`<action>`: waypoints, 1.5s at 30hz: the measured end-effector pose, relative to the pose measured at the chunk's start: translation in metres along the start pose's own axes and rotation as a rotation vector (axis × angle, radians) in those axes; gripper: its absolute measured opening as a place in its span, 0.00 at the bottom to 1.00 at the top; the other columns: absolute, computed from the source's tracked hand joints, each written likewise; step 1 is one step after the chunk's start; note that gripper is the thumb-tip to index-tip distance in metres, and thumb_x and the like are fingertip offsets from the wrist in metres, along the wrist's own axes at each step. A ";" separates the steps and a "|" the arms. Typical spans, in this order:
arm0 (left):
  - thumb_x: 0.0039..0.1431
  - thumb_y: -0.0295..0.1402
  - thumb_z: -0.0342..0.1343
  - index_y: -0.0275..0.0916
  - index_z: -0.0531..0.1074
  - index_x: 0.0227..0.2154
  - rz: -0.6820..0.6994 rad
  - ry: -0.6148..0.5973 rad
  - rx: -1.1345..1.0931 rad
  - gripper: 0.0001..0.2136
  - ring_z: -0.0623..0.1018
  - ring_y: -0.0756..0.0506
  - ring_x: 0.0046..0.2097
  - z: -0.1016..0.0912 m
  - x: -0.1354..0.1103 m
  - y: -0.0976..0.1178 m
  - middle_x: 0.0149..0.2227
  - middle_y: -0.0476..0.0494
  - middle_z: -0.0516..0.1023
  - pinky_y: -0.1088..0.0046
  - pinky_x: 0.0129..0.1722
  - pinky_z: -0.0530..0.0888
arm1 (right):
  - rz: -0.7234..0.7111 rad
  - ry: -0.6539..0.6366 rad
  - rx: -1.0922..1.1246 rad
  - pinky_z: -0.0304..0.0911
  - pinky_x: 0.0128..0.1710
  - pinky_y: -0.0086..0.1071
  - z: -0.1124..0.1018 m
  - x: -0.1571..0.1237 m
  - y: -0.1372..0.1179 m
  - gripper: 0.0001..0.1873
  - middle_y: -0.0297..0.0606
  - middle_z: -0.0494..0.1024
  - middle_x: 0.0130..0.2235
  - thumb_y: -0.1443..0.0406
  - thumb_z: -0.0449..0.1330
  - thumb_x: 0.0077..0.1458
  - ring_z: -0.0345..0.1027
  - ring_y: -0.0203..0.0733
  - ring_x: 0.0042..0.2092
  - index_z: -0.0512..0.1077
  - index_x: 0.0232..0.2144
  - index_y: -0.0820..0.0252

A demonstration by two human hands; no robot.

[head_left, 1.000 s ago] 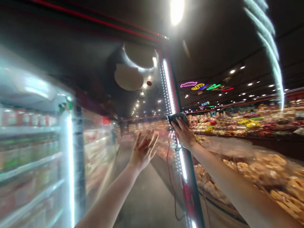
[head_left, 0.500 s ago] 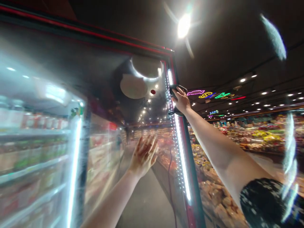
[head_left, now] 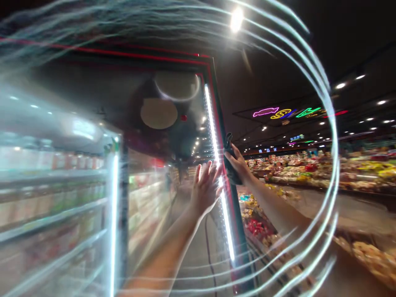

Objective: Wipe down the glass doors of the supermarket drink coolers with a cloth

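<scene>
A framed glass door [head_left: 213, 68] fills the left and middle of the head view, with a bright light strip [head_left: 227, 231] down its right side. My right hand [head_left: 238, 163] is at the outer right edge of the door frame, with its fingers closed on a black cloth-like thing [head_left: 232, 175]; its exact kind is not clear. My left hand [head_left: 204, 187] is raised in front of the glass, close to the light strip. Its fingers are stretched out and it holds nothing; I cannot tell whether it touches the pane.
Lit shelves [head_left: 55, 173] with bottles and packs show blurred on the left. Beyond the door at right are display bins [head_left: 260, 227] of colourful packaged goods. A dark cable [head_left: 208, 239] hangs low near the door. Neon signs [head_left: 280, 113] glow overhead, and curved light streaks cross the view.
My right hand has moved down along the door edge with the black thing. My left hand has moved right and slightly up, toward the light strip. The view has shifted a little.
</scene>
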State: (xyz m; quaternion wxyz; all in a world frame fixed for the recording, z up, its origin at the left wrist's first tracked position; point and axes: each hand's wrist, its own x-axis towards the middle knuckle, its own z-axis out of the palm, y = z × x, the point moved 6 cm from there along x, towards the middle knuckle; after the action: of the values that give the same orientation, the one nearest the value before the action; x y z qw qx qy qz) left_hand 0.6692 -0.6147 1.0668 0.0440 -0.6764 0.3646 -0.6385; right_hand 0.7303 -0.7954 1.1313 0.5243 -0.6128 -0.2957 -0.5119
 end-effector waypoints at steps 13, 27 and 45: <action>0.70 0.41 0.46 0.39 0.32 0.73 -0.066 -0.147 0.161 0.37 0.52 0.37 0.74 0.014 0.014 0.017 0.74 0.39 0.46 0.49 0.71 0.57 | 0.069 -0.163 0.469 0.70 0.53 0.36 0.021 0.079 -0.045 0.36 0.35 0.78 0.52 0.47 0.61 0.56 0.73 0.42 0.50 0.65 0.63 0.53; 0.71 0.43 0.44 0.43 0.31 0.73 -0.043 -0.323 0.261 0.36 0.53 0.38 0.73 0.005 -0.005 0.042 0.75 0.41 0.43 0.51 0.71 0.55 | 0.333 -0.169 0.676 0.71 0.45 0.34 0.012 -0.051 -0.005 0.29 0.35 0.81 0.44 0.42 0.63 0.54 0.74 0.42 0.44 0.74 0.49 0.54; 0.73 0.42 0.39 0.39 0.20 0.71 -0.092 -0.107 0.133 0.36 0.49 0.38 0.74 -0.159 0.074 0.058 0.74 0.34 0.45 0.49 0.71 0.56 | -0.351 -0.089 0.142 0.50 0.70 0.45 -0.021 0.027 -0.197 0.28 0.37 0.66 0.67 0.51 0.50 0.66 0.55 0.43 0.69 0.65 0.65 0.51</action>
State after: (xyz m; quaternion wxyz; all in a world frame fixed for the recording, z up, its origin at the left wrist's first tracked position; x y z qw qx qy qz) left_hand 0.4953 -0.6328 1.1269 0.0786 -0.7214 0.2870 -0.6254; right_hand 0.5545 -0.7656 1.2217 0.4554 -0.5353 -0.4562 -0.5459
